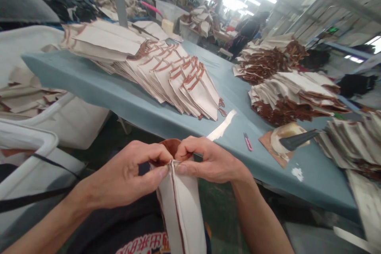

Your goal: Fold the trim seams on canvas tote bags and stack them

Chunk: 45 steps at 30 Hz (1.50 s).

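While my left hand [131,174] and right hand [210,162] pinch the long white, brown-edged fabric-like piece [190,206] off the blue-topped table's [133,107] near edge, I should align its seam [176,204] evenly

Held piece [190,206]: off-white panels, dark reddish-brown seam lines, brown at the top. Table cover [143,115] here: plain blue-green. Left stack [166,73]: off-white with repeating brown edge stripes. Right stack [297,95]: off-white above, rust-brown along the near side. Small tool [249,144], right: pink and dark. Bin [79,123], left: white. Worker's shirt [98,232], near: dark, with red-and-white lettering [144,243].
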Motion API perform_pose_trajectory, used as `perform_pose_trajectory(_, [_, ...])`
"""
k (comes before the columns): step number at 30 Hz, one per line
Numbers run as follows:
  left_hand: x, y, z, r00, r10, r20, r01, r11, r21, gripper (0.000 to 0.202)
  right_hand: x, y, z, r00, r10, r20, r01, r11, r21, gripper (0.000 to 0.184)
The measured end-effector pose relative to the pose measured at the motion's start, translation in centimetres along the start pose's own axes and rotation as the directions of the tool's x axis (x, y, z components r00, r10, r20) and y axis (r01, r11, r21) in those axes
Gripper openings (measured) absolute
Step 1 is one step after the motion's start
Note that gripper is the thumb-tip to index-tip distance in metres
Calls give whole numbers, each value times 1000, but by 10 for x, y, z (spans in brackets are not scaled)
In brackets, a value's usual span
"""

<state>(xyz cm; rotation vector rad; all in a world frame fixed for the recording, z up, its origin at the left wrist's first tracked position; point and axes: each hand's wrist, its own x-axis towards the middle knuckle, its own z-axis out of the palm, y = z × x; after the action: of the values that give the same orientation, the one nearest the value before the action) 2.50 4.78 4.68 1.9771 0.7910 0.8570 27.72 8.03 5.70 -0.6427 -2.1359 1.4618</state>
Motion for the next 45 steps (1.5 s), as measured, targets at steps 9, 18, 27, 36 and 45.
perform_pose_trajectory(9, [-8,6,8,988,-155,25,155,988,-11,35,0,4,9,999,-23,-33,19,995,-102,44])
perform_pose_trajectory(18, [-17,4,19,991,-115,-73,114,993,-21,31,-4,-6,22,995,-35,-98,15,978,-206,45])
perform_pose_trajectory(27, [-23,-5,19,982,-176,-61,165,974,-153,32,4,13,18,999,28,36,-33,989,147,50])
perform_pose_trajectory(36, [-22,-4,12,986,-169,5,168,978,-124,42,1,1,26,999,32,-39,-32,999,-1,30])
perform_pose_trajectory(45, [-25,-7,11,970,-237,57,243,960,-136,36,-3,-1,29,997,31,-77,-39,994,-106,29])
